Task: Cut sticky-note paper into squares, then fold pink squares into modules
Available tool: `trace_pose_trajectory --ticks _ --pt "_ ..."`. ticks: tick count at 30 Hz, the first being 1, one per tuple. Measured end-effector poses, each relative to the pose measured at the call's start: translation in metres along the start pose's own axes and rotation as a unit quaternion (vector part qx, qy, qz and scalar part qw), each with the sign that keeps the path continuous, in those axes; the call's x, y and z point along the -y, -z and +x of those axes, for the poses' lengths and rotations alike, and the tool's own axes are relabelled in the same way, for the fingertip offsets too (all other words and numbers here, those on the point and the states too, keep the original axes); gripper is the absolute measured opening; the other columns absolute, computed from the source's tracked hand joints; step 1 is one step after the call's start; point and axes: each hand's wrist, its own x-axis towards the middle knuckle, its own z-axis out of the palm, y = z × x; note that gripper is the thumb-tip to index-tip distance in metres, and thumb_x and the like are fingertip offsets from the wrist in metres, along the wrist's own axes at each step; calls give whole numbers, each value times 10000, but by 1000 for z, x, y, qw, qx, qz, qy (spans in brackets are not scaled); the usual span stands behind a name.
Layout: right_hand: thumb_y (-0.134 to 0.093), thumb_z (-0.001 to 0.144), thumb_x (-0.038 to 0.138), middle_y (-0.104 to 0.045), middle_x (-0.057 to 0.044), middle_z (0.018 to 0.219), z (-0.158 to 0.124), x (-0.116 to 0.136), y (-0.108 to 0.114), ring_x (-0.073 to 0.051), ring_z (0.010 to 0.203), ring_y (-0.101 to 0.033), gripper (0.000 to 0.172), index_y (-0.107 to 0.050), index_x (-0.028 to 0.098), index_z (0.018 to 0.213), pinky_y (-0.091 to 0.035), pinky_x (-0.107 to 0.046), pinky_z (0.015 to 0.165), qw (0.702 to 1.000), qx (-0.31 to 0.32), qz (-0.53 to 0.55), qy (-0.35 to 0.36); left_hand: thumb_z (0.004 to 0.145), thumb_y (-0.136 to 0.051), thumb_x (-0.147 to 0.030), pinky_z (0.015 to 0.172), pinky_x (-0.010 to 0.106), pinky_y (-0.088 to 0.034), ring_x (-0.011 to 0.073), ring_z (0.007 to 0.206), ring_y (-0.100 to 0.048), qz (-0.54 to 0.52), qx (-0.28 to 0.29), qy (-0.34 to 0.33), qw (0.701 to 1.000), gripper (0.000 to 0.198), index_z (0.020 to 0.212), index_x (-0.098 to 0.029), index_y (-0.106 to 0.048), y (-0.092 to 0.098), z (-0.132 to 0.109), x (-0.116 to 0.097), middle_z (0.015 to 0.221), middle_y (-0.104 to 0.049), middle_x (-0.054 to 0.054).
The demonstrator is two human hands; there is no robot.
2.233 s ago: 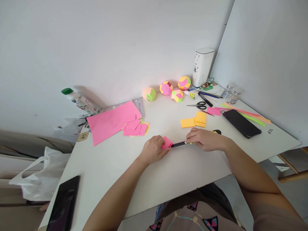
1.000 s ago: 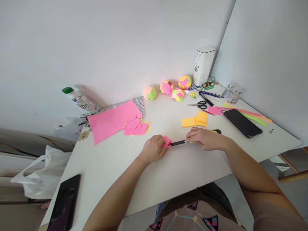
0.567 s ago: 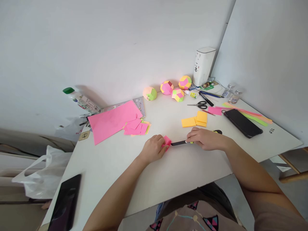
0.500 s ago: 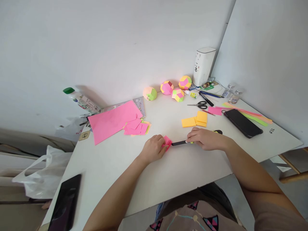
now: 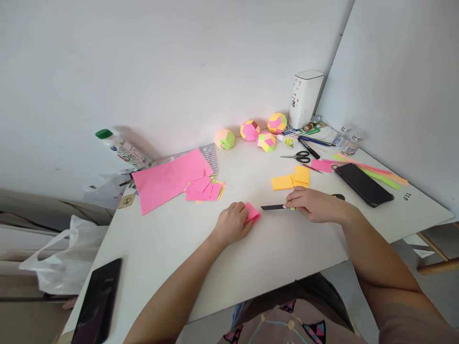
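Note:
Folded pink paper (image 5: 252, 213) is pinched in my left hand (image 5: 233, 223) over the middle of the white table. My right hand (image 5: 311, 204) is closed around the yellow and black handle of a box cutter, its long dark blade (image 5: 272, 207) pointing left at the paper. A small gap separates the blade's tip from the paper. Behind my right hand lie yellow paper pieces (image 5: 291, 179). Farther left is a loose pile of small pink, green and orange paper pieces (image 5: 204, 188), overlapping a large pink sheet (image 5: 172, 179).
Several faceted paper balls (image 5: 250, 130) sit along the wall. Scissors (image 5: 300, 156), pens (image 5: 317, 140) and a glue stick (image 5: 286, 140) lie behind my right hand. A black phone (image 5: 365, 184) covers paper strips at right; a dark tablet-like device (image 5: 98, 301) lies front left.
The box cutter's blade has moved right, away from the folded paper, and a gap has opened. My left hand has shifted slightly right, and more of the pink paper's flat face shows.

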Motion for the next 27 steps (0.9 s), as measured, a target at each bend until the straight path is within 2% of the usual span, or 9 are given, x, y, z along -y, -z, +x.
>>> trace_pose_trajectory --ticks 5,11,27 --pt "-408 836 93 -646 -105 1026 -6 10 5 -242 963 -504 379 -674 172 1095 -437 -382 794 999 17 17 30 860 -454 -285 481 267 -298 163 650 -479 3 -6 -2 1000 242 645 -177 -480 -2 0 0 756 -562 66" --pt "-415 822 74 -642 -119 970 -4 23 1 -240 919 -508 358 -681 161 1046 -440 -365 735 998 41 20 50 889 -434 -322 482 274 -292 160 635 -459 7 -10 -2 1000 291 638 -180 -470 0 1 -2 725 -533 58" --pt "-430 803 29 -635 -121 945 -2 30 -3 -250 917 -511 359 -680 145 1034 -451 -368 732 998 53 -29 35 877 -452 -311 490 275 -278 162 638 -462 3 -17 -7 1000 271 638 -183 -466 -1 0 -2 728 -537 56"
